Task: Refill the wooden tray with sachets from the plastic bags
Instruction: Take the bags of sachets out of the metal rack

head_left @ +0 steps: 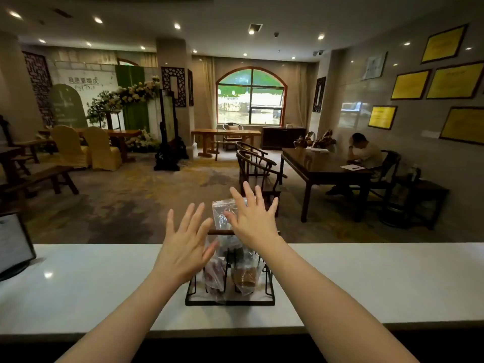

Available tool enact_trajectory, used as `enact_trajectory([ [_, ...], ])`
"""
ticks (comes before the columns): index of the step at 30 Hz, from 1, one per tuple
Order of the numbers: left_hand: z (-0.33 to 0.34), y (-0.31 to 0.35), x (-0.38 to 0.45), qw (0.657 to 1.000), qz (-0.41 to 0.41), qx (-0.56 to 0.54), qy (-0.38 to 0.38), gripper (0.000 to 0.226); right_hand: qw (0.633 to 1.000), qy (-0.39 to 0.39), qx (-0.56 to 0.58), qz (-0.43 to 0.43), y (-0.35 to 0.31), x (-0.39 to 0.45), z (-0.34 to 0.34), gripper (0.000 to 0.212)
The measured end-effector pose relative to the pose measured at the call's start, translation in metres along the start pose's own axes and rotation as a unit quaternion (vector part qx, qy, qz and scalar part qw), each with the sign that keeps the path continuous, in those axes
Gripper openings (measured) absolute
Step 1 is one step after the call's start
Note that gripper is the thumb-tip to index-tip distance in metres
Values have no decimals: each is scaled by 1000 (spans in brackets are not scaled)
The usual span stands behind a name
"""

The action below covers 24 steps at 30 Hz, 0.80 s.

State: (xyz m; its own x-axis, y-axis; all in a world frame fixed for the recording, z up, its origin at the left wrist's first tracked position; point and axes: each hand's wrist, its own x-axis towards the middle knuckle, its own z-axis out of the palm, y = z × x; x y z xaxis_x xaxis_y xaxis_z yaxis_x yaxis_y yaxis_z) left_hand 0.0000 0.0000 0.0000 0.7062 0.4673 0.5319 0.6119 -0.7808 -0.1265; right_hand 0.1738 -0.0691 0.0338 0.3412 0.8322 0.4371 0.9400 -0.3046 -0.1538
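Clear plastic bags [227, 268] of brown sachets stand in a dark-framed tray [230, 301] on the white counter [366, 279], between the left hand [183, 247] and right hand [252, 218], both spread wide, grasping nothing. No label is legible.

A dark-framed tray [230, 302] sits on the white bench [78, 284], holding clear plastic bags [225, 213] upright, with reddish and brown sachets [245, 277] inside.

The white desk [366, 279] lies bare to either side of the black-framed tray [230, 301], giving open reach there. A tilted screen [13, 247] blocks its far left edge. Above the tray, upright plastic bags [222, 213] and a wooden handle bar [221, 232] crowd the middle.
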Motion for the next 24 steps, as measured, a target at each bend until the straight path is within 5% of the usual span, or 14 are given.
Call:
enact_trajectory([
  [13,41,-22,-13,975,136,70,-158,93,999,-46,-28,5,15,13,43,57],
  [19,41,-13,-10,993,100,27,-48,19,995,-80,20,61,26,37,40,57],
  [24,41,-5,-2,997,35,-63,-22,5,988,-125,54,76,33,40,45,54],
])
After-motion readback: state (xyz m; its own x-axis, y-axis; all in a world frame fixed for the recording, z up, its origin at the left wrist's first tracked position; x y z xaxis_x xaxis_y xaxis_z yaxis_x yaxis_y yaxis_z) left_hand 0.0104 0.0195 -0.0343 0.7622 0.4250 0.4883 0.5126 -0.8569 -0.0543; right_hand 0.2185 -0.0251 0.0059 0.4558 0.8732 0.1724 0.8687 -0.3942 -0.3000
